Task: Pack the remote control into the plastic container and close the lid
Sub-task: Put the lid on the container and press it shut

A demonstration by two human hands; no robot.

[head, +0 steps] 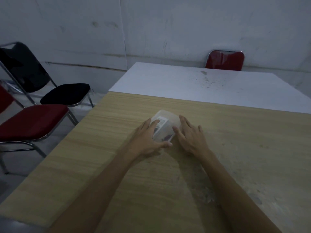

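Note:
A translucent plastic container (165, 127) sits on the wooden table, its lid on top with a white label showing. A dark shape shows dimly through the plastic near its front end; I cannot tell whether it is the remote control. My left hand (148, 140) lies against the container's left side, fingers spread on the lid and the thumb at its near corner. My right hand (189, 135) rests on the right side, with the fingers flat along the edge and the thumb touching the lid.
The wooden table (235, 148) meets a white table (185, 81) behind it. A red chair (224, 60) stands at the far wall. A black chair (65, 93) and a red chair (32, 121) stand to the left of the table.

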